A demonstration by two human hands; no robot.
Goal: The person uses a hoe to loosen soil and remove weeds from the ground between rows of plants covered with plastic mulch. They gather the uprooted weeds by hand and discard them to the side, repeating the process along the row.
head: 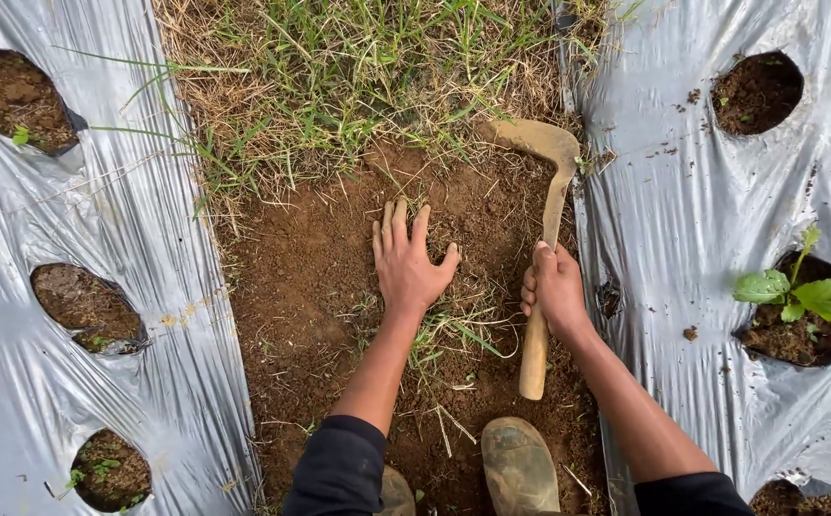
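Observation:
My left hand [406, 260] lies flat, fingers spread, on brown soil and cut grass clippings in the furrow between two plastic-covered beds. My right hand [554, 290] is closed around the wooden handle of a small curved hoe [547, 205]. Its muddy blade rests on the ground at the edge of the standing grass [358, 76], beside the right-hand plastic sheet. Both arms wear dark sleeves pushed up to the elbow.
Silver plastic mulch [138, 239] covers the beds left and right, with round planting holes [86, 306] showing soil. A small green seedling [802, 291] grows in one right-hand hole. A muddy boot toe [519, 466] stands at the bottom of the furrow.

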